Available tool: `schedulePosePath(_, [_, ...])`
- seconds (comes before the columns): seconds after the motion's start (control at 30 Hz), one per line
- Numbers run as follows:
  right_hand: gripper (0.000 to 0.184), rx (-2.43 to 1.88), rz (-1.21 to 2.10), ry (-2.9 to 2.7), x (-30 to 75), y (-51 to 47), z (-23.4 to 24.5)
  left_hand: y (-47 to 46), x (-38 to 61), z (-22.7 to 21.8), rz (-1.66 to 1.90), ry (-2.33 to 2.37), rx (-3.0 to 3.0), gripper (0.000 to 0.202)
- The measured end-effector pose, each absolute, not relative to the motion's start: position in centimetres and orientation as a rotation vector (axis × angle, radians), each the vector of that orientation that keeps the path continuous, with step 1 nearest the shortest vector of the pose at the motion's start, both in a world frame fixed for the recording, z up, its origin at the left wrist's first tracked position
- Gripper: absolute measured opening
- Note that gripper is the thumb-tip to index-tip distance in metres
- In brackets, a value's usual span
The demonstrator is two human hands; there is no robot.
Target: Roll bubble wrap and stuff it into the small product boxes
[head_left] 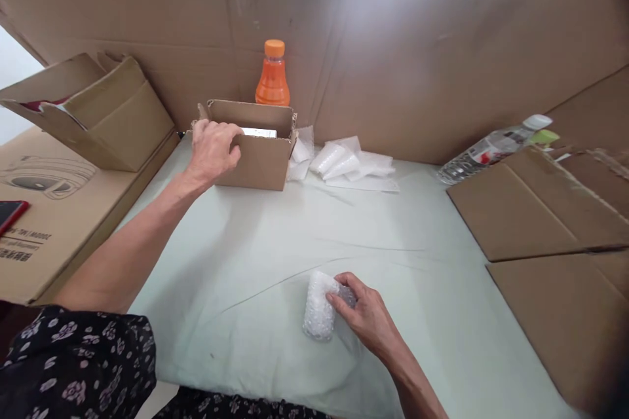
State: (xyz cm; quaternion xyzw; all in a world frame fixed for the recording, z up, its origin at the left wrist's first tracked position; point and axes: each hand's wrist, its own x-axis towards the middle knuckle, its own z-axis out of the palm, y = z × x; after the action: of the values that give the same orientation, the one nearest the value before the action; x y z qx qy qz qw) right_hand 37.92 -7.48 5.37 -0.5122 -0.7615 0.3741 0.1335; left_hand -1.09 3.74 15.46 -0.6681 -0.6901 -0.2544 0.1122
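Observation:
A small open cardboard box (pixel 253 163) stands at the back of the table, with a white item (pixel 259 133) showing inside it. My left hand (pixel 211 147) is curled over the box's near left rim, its thumb against the front; some of the fingertips are hidden. Close to me, a bubble-wrapped bundle (pixel 319 308) rests on the light green cloth. My right hand (pixel 361 311) pinches the loose bubble wrap on the bundle's right side between thumb and fingers. What the wrap contains cannot be made out.
Several folded bubble wrap pieces (pixel 351 160) lie right of the box. Behind it stands an orange bottle (pixel 273 78). A clear bottle (pixel 491 147) leans near open cartons (pixel 535 209) at right. Left are another open carton (pixel 122 118), a large printed box (pixel 54 209) and a red-edged phone (pixel 10 215).

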Motion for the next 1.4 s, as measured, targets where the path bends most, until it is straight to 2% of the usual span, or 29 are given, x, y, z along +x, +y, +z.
schedulePosePath(0.1, [0.025, -1.408, 1.146, -2.104, 38.2, -6.9, 6.4, 3.1, -1.3, 15.1, -0.691, -1.997, -2.023, 0.019])
schedulePosePath(0.3, [0.024, -1.286, 1.287, -1.770, 39.1, -4.5, 11.7, -4.6, 0.1, 15.8, -0.687, -1.793, -2.168, 0.021])
schedulePosePath(0.57, [0.021, -0.925, 0.992, -1.702, 34.8, -3.1, 20.3, -14.5, 4.5, 18.3, -0.411, -1.500, -2.279, 0.020])
schedulePosePath(0.63, [0.028, -0.812, 0.942, -1.707, 32.4, -2.9, 21.6, -15.4, 4.7, 18.6, -0.435, -1.496, -2.255, 0.018])
schedulePosePath(0.73, [0.042, -0.733, 0.914, -1.787, 28.8, -2.0, 22.4, -16.0, 4.5, 18.5, -0.490, -1.510, -2.237, 0.018])
schedulePosePath(0.9, [0.039, -0.809, 0.820, -1.966, 25.1, 0.7, 21.4, -16.3, 4.0, 17.8, -0.583, -1.535, -2.264, 0.021])
schedulePosePath(1.0, [0.030, -0.938, 0.645, -2.120, 24.2, 1.3, 20.9, -16.3, 4.1, 17.5, -0.628, -1.544, -2.253, 0.021])
schedulePosePath(1.13, [0.022, -1.110, 0.245, -2.379, 23.5, 0.7, 21.5, -16.0, 4.1, 17.2, -0.652, -1.539, -2.230, 0.022])
schedulePosePath(1.27, [0.020, -1.258, -0.187, -2.586, 22.6, -0.5, 22.8, -15.6, 4.1, 17.0, -0.666, -1.539, -2.211, 0.022])
schedulePosePath(1.4, [0.019, -1.373, -0.369, -2.760, 21.2, -0.9, 23.9, -15.4, 4.1, 17.0, -0.655, -1.533, -2.190, 0.021])
